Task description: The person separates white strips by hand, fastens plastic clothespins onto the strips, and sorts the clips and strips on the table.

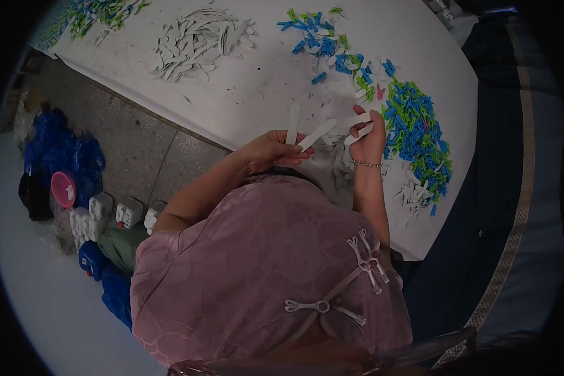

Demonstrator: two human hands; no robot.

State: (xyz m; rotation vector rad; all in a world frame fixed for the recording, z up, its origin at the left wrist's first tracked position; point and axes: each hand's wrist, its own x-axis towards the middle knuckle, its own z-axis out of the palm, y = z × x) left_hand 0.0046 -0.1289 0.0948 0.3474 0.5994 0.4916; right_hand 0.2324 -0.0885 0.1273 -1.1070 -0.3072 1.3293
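Observation:
My left hand (pixel 272 150) is closed on flat white strips with rounded ends. One white strip (pixel 293 119) points up from its fingers, and a second white strip (pixel 319 133) slants toward the right. Just across from it, my right hand (pixel 370 141), with a bracelet at the wrist, pinches another white strip (pixel 359 133) between bent fingers. Beneath and between both hands lie more loose white strips (pixel 339 164), partly hidden. Small blue and green clothespins (pixel 413 122) are heaped right beside my right hand.
A larger pile of white strips (pixel 197 41) lies farther back on the white table (pixel 250 94). Scattered clothespins (pixel 323 44) trail toward the heap, and more lie at the far left. Blue bags (pixel 62 144), a pink bowl (pixel 62 189) and white jugs (pixel 100 205) stand on the floor.

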